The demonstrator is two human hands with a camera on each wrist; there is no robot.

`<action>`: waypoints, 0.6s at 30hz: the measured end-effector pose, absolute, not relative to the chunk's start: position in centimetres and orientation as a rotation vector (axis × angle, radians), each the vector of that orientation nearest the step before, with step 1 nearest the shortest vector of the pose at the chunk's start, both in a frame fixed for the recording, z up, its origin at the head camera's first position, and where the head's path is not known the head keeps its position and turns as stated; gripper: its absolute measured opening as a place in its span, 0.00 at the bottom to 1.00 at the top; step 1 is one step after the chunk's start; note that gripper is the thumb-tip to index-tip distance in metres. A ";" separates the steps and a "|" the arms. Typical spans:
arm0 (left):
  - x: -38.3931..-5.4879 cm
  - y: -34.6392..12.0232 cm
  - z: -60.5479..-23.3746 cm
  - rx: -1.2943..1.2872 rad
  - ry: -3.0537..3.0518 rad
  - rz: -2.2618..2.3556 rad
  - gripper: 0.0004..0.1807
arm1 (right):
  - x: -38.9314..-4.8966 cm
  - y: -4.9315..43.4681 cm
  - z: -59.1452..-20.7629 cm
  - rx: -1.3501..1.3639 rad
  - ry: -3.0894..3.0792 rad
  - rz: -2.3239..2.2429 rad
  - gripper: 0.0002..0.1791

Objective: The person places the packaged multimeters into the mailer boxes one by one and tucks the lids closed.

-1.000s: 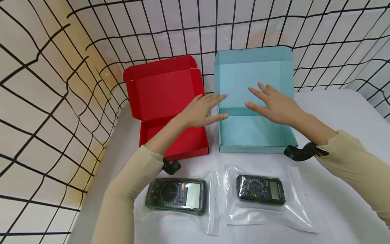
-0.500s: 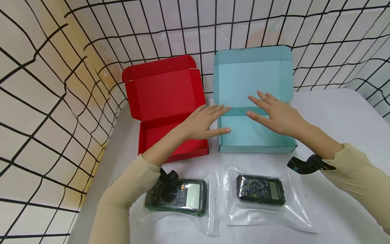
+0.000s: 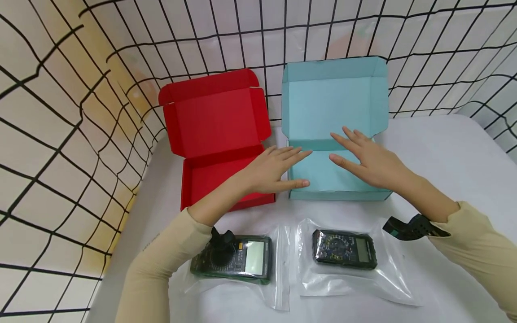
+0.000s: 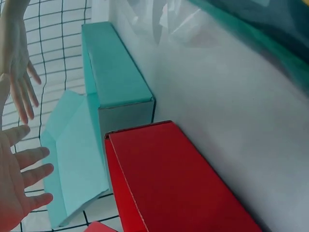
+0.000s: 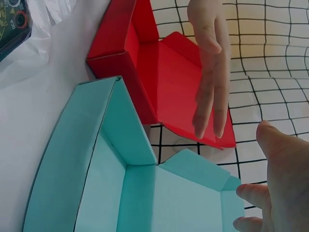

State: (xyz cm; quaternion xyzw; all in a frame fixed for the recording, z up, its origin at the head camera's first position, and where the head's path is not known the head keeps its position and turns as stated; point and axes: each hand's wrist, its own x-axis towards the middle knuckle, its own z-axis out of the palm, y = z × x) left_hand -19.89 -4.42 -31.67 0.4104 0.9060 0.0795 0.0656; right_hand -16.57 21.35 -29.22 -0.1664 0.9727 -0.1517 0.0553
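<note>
Both hands hover over two open cardboard boxes and hold nothing. My left hand [image 3: 271, 172], fingers spread, is above the right part of the red box [image 3: 220, 121], its fingertips over the light blue box [image 3: 331, 105]. Fingers extended and thumb apart, my right hand [image 3: 371, 162] hangs over the right side of the blue box. Both lids stand raised at the back, and the box bottoms show no contents. Nearer to me lie two multimeters in clear plastic bags: a larger multimeter [image 3: 255, 260] under my left wrist, partly covered by the wrist camera, and a smaller multimeter [image 3: 344, 249] to the right.
A black wire grid [image 3: 258, 33] stands behind the boxes and runs along the left side. White cloth [image 3: 444, 152] covers the table. A dark wrist camera [image 3: 412, 227] sits at my right cuff.
Both hands have come back toward me and slightly to the right, the left one now reaching farther over the blue box. Boxes and bagged multimeters stay in place.
</note>
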 end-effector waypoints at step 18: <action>-18.8 -4.4 -32.7 1.302 2.710 0.199 0.42 | -16.4 22.0 -29.4 -0.474 2.908 -0.552 0.33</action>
